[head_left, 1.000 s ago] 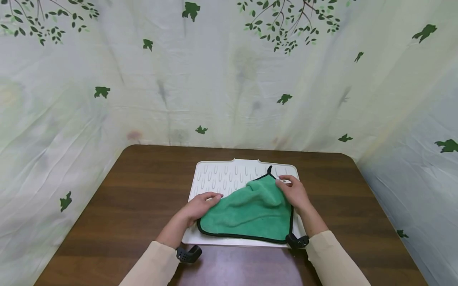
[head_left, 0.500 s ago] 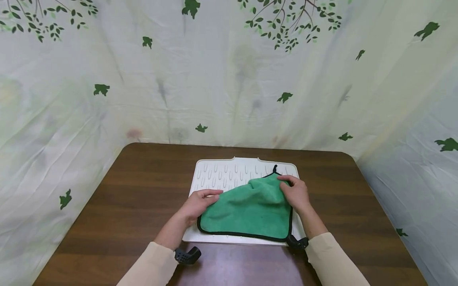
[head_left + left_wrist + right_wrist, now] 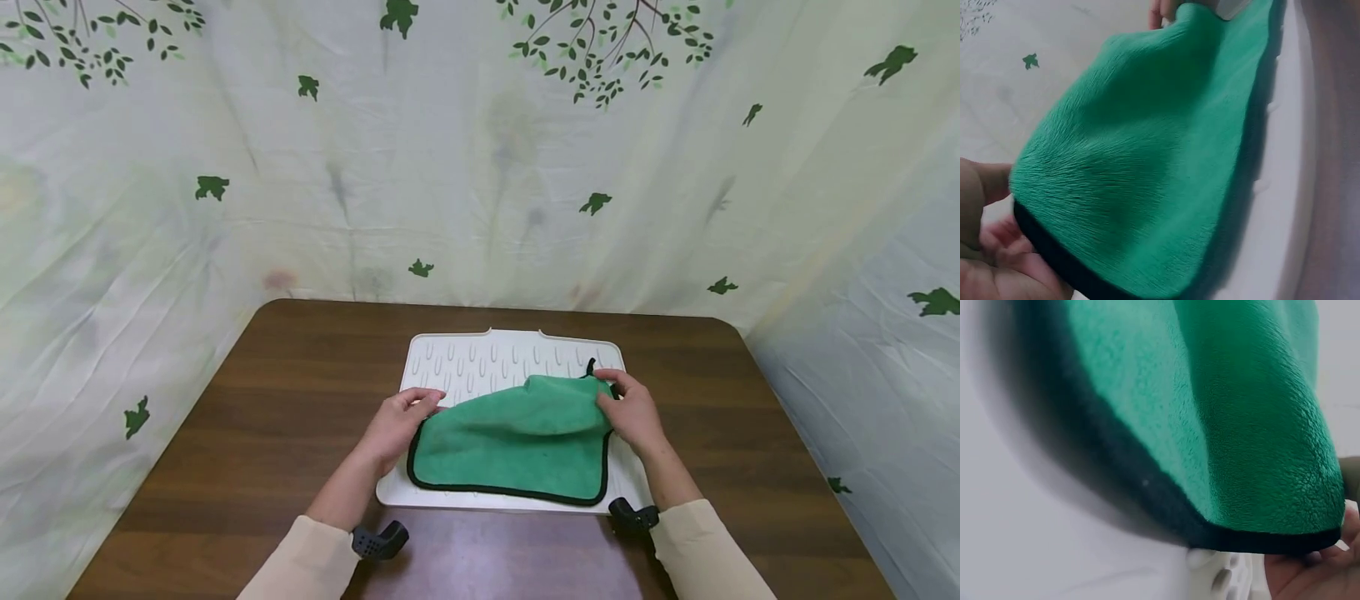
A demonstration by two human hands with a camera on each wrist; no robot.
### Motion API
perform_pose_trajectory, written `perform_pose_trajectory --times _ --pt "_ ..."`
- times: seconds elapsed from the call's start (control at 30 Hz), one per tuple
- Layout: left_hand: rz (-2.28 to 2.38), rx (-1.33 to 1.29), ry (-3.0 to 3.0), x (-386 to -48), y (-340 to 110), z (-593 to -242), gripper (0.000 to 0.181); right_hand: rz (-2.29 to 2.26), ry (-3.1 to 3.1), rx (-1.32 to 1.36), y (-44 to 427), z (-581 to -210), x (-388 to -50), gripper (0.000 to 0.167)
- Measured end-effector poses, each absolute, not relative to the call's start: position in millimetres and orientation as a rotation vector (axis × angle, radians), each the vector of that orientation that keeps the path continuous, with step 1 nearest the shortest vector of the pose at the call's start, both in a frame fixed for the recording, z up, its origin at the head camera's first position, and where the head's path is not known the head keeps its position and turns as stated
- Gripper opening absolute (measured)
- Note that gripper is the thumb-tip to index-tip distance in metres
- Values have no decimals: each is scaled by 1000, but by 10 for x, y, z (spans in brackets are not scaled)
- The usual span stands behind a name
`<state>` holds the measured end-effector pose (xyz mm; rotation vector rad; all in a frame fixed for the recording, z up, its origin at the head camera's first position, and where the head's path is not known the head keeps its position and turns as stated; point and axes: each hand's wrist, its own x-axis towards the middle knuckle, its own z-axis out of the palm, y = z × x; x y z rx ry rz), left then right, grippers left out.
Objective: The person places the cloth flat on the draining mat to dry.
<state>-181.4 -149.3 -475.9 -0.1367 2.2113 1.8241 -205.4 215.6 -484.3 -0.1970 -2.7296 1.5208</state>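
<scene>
a green cloth (image 3: 510, 450) with black trim (image 3: 506, 495) is held by both hands over a white board (image 3: 450, 362), by which the brown table (image 3: 315, 375) is partly covered. the cloth's far left corner is gripped by the left hand (image 3: 397, 425), with the thumb and fingers set on either side of the fabric. the far right corner is pinched by the right hand (image 3: 633, 412), whose fingers are bent in about the edge, near a small black loop (image 3: 591, 367). the far edge is formed by a rounded fold, raised between the two hands, while the near edge is spread low above the board's front part. rows of raised oblong marks are shown on the board's far part. black devices (image 3: 381, 540) are worn at both wrists, below pale sleeves (image 3: 307, 554). the table is backed by a leaf-printed sheet (image 3: 465, 167).
</scene>
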Motion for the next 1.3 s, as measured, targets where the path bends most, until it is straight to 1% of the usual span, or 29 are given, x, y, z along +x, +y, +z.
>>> perform_pose_trajectory --times 0.13,0.2,0.27,0.37,0.43,0.6,0.73,0.87,1.1,1.2,1.3 --pt "1710 -130 2110 -1857 -1483 -4795 52 1522 -2826 -134 2152 -4872 -2065 55" --pt "1652 -109 2071 -1880 -1456 -4801 52 1517 -2852 -116 2137 -4877 -2080 58" --pt "1592 -69 2065 -1907 -1416 -4796 50 1522 -2850 -113 2116 -4877 -2092 53" --pt "1536 3 2073 -1946 -1347 -4778 44 1535 -2806 -153 2083 -4877 -2105 38" --pt "1526 47 2076 -1968 -1309 -4769 40 1554 -2766 -179 2063 -4877 -2110 32" --pt "1619 47 2093 -1999 -1259 -4771 34 1563 -2770 -142 2053 -4897 -2113 31" --pt "1704 19 2185 -1990 -1263 -4740 27 1578 -2766 -93 2067 -4909 -2119 36" --pt "1765 3 2220 -1970 -1299 -4674 29 1610 -2688 -142 2092 -4898 -2127 36" --pt "1876 6 2211 -1984 -1454 -4680 39 1647 -2625 -244 2140 -4864 -2136 37" --pt "1933 -35 2216 -1978 -1499 -4712 37 1651 -2625 -271 2138 -4872 -2131 36" --pt "1991 -111 2178 -1974 -1511 -4770 30 1649 -2625 -279 2130 -4897 -2122 38"
